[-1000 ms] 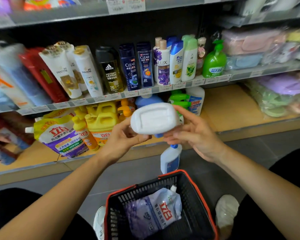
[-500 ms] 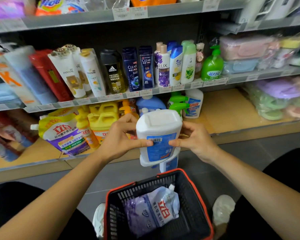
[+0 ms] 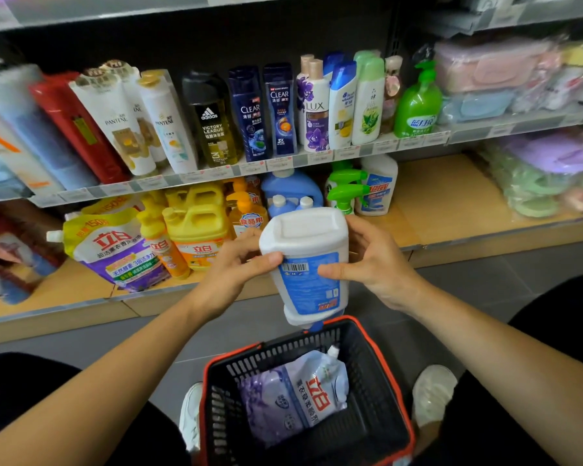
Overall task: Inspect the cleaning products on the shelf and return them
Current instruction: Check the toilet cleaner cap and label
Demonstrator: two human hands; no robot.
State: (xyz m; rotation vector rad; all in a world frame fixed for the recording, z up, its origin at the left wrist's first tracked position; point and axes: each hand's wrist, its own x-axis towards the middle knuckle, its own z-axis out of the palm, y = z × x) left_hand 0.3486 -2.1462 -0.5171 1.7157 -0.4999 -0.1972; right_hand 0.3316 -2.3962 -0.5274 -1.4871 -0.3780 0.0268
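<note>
A black plastic basket with a red rim (image 3: pixel 283 352) sits on the grey floor (image 3: pixel 468 284), between two white shoes (image 3: pixel 432 391). One soft pouch, white and purple with red letters (image 3: pixel 300 395), lies inside it. Its little cap points up to the far right corner.

Just above the basket, a person holds a white plastic bottle with a blue label (image 3: pixel 308 267) in both hands. The bottle is upside down. Its flat white bottom faces up and a bit away, toward the shelves. Its top end points down at the basket and hangs just over the far rim. The long side runs up and down, leaning a little. The label with the small bar code faces the person.

The left hand (image 3: pixel 236 264) has its grip closed on the bottle's left side, thumb on the front near the bar code. The right hand (image 3: pixel 374 260) has its grip closed on the right side, with its thumb on the label and its fingers curled behind.

Behind the bottle is the low wooden shelf (image 3: pixel 451 196). Big yellow jugs (image 3: pixel 196 227), a yellow and purple pouch (image 3: pixel 115 250), a blue bottle (image 3: pixel 292 188) and green spray bottles (image 3: pixel 345 186) stand on it. The grey shelf above (image 3: pixel 317 159) holds a row of tall shampoo bottles (image 3: pixel 249 112) and a green pump bottle (image 3: pixel 418 102).
</note>
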